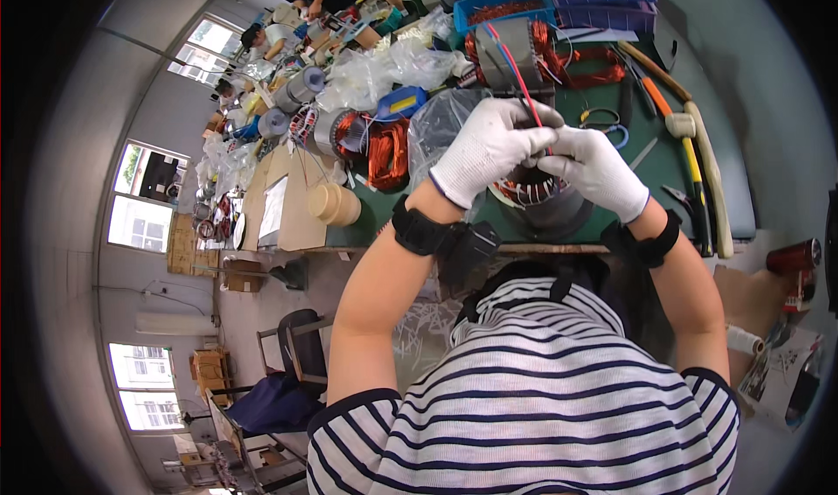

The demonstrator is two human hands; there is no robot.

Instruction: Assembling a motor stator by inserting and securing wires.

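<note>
Both my hands wear white gloves and meet above a motor stator (543, 211) that stands at the near edge of the green bench. My left hand (491, 148) pinches red and blue wires (517, 65), whose ends reach up and away from me. Close beside it, my right hand (604, 165) has its fingertips pressed together at the lower part of the same wires. White lacing crosses the copper winding of the stator, which my hands partly cover. Farther back lies another stator (511, 54) with loose red-brown coils (602, 65).
To the right lie a yellow-handled mallet (690, 159), pliers (677, 200) and blue-handled scissors (616, 134). Left of my hands are a copper coil (388, 153), clear plastic bags (371, 76) and a wooden cup-shaped block (334, 204). A blue bin (504, 25) sits behind; other people work far left.
</note>
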